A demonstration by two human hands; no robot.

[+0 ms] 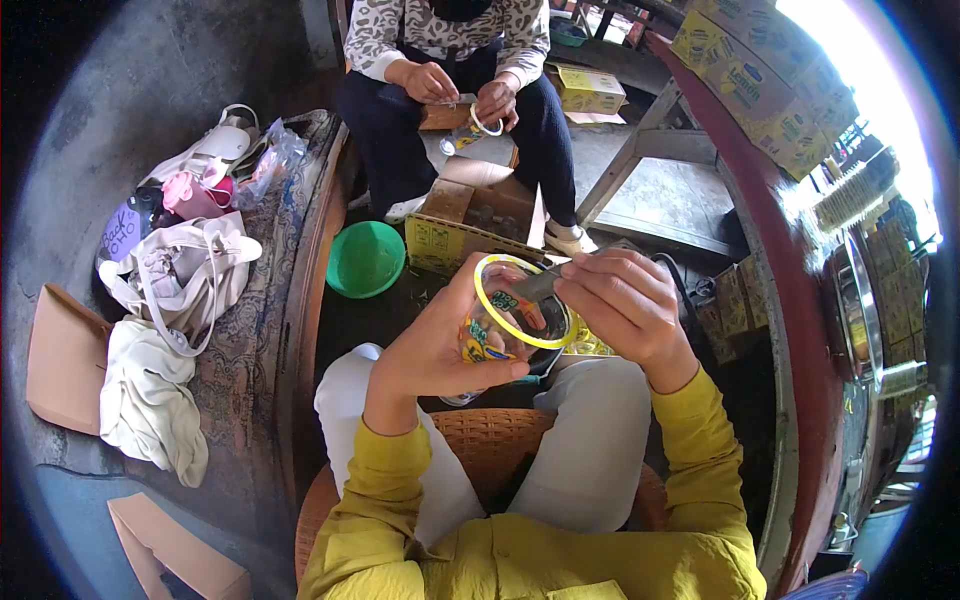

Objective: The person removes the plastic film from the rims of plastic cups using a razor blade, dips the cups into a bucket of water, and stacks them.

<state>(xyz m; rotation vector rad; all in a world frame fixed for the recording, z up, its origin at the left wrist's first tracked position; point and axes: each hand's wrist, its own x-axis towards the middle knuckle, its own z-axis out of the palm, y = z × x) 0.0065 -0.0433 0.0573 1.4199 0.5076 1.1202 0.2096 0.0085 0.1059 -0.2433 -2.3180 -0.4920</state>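
My left hand [428,345] is wrapped round a clear printed plastic cup [488,335] with a yellow rim [492,310]. The cup is tilted so its mouth faces up and to the right. Between the fingers of my right hand [628,305] is a flat grey blade [537,286], which reaches over the rim into the cup's mouth. My fingers hide the blade's near end. Whether its edge touches the rim, I cannot tell. Behind the cup, something yellow [588,343] shows near my lap, partly hidden.
Across from me a seated person [460,95] holds a similar cup with a white rim [487,121]. An open carton [475,215] with clear cups and a green basin [366,259] stand between us. Bags [190,265] lie on the left bench; a wooden frame [650,150] stands right.
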